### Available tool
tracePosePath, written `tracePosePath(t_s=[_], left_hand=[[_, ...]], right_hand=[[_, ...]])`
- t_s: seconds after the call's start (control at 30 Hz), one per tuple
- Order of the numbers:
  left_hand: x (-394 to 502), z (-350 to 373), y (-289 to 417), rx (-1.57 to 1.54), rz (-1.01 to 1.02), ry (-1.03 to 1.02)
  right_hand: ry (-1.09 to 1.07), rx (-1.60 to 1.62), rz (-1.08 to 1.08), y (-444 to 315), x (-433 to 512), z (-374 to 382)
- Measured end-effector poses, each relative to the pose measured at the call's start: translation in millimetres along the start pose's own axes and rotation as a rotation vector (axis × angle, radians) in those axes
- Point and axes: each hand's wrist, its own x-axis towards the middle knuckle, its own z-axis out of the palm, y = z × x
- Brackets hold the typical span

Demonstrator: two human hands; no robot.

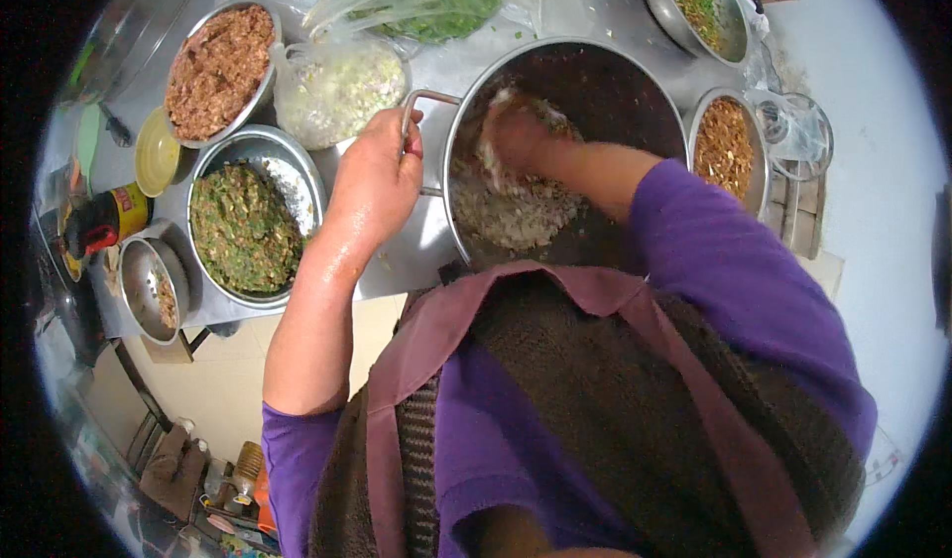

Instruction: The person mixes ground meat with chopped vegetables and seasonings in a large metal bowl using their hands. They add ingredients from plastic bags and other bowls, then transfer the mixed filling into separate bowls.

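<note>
My left hand (383, 160) is wrapped around the metal loop handle (408, 111) of a large deep steel pot (451, 208). Inside that pot, my right hand (520, 138) is blurred and touches a pale, chopped filling (520, 216) with a whitish patch near the fingers. Its fingers are too blurred to tell whether they close on anything. Left of my left forearm, a steel bowl (309, 178) holds a green and brown chopped mixture (242, 227). Against the pot's right side stands a steel bowl of brown shredded food (721, 145).
Behind the left bowl are a bowl of minced meat (219, 71), a bag of pale chopped vegetables (342, 89) and a yellow bowl (158, 152). A small steel bowl (152, 290) sits near the table's front edge. Bagged greens (439, 0) and a bowl of chopped greens (688, 0) stand farther back.
</note>
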Motion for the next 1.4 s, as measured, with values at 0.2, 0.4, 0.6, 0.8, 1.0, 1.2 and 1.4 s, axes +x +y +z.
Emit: tracePosePath(t_s=[0.2,0.4,0.6,0.8,1.0,1.2,1.4], left_hand=[[-12,9,6,0.017,0.016,-0.016],[-11,10,-1,-0.023,0.038,0.001],[-4,8,-3,-0.096,-0.058,0.030],[2,5,-16,-0.138,-0.072,0.060],[1,5,-12,-0.156,0.001,0.034],[-1,10,-8,-0.141,-0.022,0.031],[-3,0,-10,-0.135,-0.030,0.066]], right_hand=[[-0.215,0.653,0.019,12,-56,22],[-0.558,1.304,0.229,-8,-68,18],[0.292,0.766,-0.193,-34,-93,-62],[0.356,0.621,-0.024,-64,5,8],[0.297,-0.034,-0.290,-35,-13,12],[0.111,1.394,0.484,20,-70,-69],[0.328,0.662,-0.258,-71,-44,-16]])
